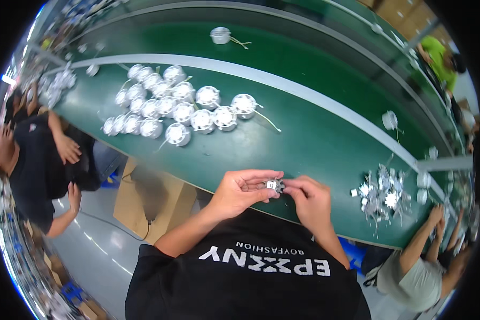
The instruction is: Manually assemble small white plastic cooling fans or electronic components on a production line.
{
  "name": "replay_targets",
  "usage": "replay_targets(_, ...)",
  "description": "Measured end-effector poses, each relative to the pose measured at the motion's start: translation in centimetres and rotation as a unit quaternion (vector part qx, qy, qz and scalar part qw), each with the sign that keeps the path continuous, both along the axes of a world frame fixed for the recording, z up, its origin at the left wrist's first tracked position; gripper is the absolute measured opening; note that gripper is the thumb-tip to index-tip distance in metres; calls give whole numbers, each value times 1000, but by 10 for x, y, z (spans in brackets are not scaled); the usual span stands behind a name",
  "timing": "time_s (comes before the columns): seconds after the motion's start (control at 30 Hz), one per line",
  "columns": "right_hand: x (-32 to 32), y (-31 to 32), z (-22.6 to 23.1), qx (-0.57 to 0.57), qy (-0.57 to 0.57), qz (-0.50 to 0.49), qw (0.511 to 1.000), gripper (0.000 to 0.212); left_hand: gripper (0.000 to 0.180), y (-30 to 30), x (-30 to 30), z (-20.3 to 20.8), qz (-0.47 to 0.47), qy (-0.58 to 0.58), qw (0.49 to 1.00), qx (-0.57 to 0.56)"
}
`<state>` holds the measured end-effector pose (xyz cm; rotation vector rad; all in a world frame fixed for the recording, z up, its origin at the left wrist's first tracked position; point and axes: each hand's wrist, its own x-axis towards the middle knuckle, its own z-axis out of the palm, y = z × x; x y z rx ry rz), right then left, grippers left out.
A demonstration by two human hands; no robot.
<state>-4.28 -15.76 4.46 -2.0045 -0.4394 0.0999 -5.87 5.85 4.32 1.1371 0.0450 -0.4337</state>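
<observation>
Close to the near edge of the green worktable, my left hand holds a small grey toothed metal part with a white patch on its face. Its thumb lies below the part and its fingers above. From the other side, my right hand is closed in a pinch at the part's right edge. The right fingertips hide some of that edge. Beyond my hands, round silver motor housings stand grouped on the table, several with thin pale wires. To the right lies a heap of small metal parts with wires.
A pale rail divides the worktable. Single housings with wires sit beyond it. A co-worker in black is at my left, another in grey at my right. A cardboard box stands below the table edge.
</observation>
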Motion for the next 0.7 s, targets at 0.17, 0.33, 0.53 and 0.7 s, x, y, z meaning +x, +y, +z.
replay_targets(0.17, 3, 29, -2, -66, -168, 59, 982, 21, 37, 21, -15, 1, 44, -7, 994, 101)
replay_targets(0.33, 15, 36, -15, -75, -156, 202, 964, 15, 37, 61, -18, 25, 58, -177, 908, 375)
replay_targets(0.53, 5, 37, -13, -36, -104, 154, 982, 12, 42, 147, 2, 10, 239, -276, 626, 689)
replay_targets(0.7, -1, 30, -11, -22, -79, 168, 982, 12, 42, 143, 2, 8, 191, -210, 727, 625)
